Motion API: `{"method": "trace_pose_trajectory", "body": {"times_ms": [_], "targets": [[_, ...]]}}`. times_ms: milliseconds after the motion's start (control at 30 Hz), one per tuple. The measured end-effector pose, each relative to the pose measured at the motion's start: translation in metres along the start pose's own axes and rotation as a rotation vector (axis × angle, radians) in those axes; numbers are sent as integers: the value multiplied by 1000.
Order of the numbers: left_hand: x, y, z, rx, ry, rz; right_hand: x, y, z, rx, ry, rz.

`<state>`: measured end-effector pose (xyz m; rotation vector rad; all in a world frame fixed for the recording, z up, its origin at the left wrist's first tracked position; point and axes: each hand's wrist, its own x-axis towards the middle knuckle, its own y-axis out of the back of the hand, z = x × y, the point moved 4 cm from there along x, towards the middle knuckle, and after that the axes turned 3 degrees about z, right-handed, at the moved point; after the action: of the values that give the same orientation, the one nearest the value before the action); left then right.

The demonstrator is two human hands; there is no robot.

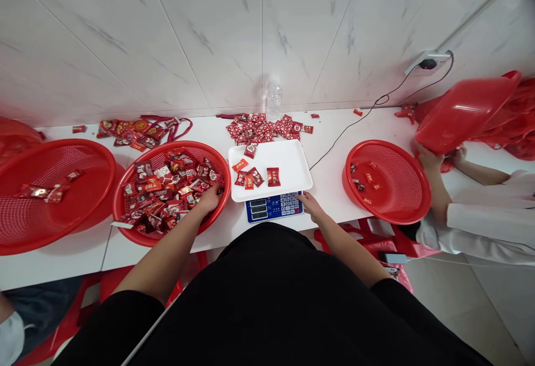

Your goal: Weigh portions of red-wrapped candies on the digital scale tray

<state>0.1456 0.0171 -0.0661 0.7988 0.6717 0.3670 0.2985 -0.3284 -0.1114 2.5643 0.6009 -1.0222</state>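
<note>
My left hand (pixel 210 200) is inside a red plastic basket (pixel 170 238) full of wrapped candies (pixel 163 188), by its right wall. Its fingers curl down and are partly hidden; a small dark item shows at the fingertips. My right hand (pixel 310 205) rests at the right front corner of a blue digital scale (pixel 275 208), fingers stretched out beside the keypad and just below the tray edge. On the scale sits a white tray (pixel 292 160) with several red candy packets (pixel 273 176) spread over its left and middle parts.
Candies lie in a pile (pixel 257 129) behind the tray, by a clear bottle (pixel 274 101). Further baskets stand at left (pixel 83 210) and right (pixel 387 149). A black cord (pixel 351 126) runs to a wall socket. At right a co-worker's hands (pixel 430 157) hold a red basin (pixel 463 110).
</note>
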Motion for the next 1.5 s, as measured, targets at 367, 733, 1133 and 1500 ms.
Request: {"method": "trace_pose_trajectory", "body": {"times_ms": [367, 733, 1133, 1500], "targets": [[3, -1, -3, 27, 24, -20, -1, -1, -1, -11, -14, 19], [4, -3, -7, -1, 11, -11, -1, 0, -1, -4, -26, 26], [5, -3, -6, 20, 1, -17, 0, -2, -2, 0, -15, 11], [3, -2, -5, -18, 13, -19, 0, -1, -1, -6, -22, 7]]}}
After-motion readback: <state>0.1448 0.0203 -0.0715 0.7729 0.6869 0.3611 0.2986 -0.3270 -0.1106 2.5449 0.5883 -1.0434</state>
